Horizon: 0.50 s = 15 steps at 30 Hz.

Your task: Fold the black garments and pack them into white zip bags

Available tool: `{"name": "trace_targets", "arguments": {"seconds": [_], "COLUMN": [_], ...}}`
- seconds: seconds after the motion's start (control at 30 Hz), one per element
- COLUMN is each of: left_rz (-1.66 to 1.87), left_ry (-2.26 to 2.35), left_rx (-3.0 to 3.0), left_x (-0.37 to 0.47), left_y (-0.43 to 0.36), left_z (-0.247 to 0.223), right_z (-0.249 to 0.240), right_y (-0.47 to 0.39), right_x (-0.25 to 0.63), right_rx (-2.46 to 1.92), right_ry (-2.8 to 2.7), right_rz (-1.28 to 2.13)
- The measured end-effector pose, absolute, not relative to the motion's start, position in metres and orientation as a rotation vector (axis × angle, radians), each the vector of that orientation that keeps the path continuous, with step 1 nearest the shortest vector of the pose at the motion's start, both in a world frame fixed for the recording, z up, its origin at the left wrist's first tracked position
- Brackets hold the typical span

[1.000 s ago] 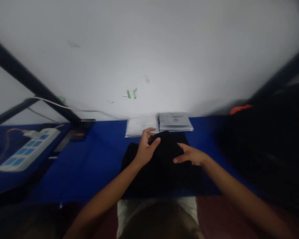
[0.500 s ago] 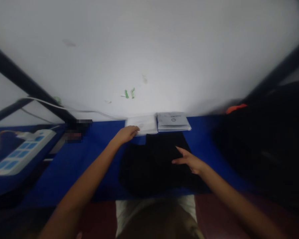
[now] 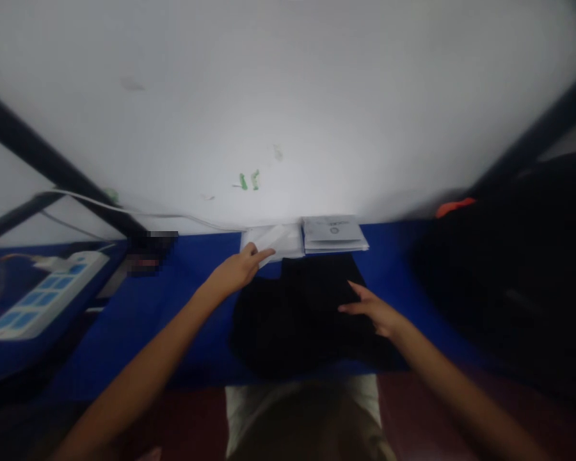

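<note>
My left hand (image 3: 242, 262) is closed on the near edge of a thin white sheet (image 3: 277, 238), either paper or plastic; I cannot tell which. It is tilted over a low white stack (image 3: 294, 246) at the back of the blue table. Dark folded cloth (image 3: 312, 307) lies spread in front of me. Over the cloth's right part hovers or rests my right hand (image 3: 374, 312), thumb and forefinger apart, with nothing between them. Beside the white stack sits a pile of printed white packets (image 3: 336, 232).
A power strip (image 3: 48, 291) with blue sockets lies at the left, its white cable (image 3: 139, 211) running along the wall. A blurred-out item (image 3: 151, 253) is near the table's back left. A large dark mass (image 3: 509, 275) fills the right side, with an orange piece (image 3: 455, 207) behind.
My left hand has drawn back toward me and now lifts a white sheet from the stack it was touching. My right hand has shifted slightly right.
</note>
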State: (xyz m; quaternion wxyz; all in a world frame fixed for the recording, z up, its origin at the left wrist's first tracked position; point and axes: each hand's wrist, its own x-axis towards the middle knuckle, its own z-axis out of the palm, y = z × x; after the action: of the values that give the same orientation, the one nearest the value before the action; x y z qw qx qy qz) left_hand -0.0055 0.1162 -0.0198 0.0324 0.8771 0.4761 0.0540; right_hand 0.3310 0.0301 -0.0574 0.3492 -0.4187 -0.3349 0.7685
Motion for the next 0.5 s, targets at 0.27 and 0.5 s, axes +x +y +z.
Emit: {"name": "trace_targets", "arguments": {"seconds": [0.27, 0.5], "left_rz": [0.088, 0.580], "left_ry": [1.491, 1.135], "left_rx": [2.706, 2.989], "left_x": [0.021, 0.039], "left_y": [0.080, 0.064], "left_z": [-0.012, -0.034], "right_z": [-0.044, -0.045], "right_y": [0.033, 0.034], "right_x": [0.322, 0.297], "right_rx": [-0.974, -0.913], "right_ry": [-0.920, -0.912], "right_rz": [1.932, 2.000]}}
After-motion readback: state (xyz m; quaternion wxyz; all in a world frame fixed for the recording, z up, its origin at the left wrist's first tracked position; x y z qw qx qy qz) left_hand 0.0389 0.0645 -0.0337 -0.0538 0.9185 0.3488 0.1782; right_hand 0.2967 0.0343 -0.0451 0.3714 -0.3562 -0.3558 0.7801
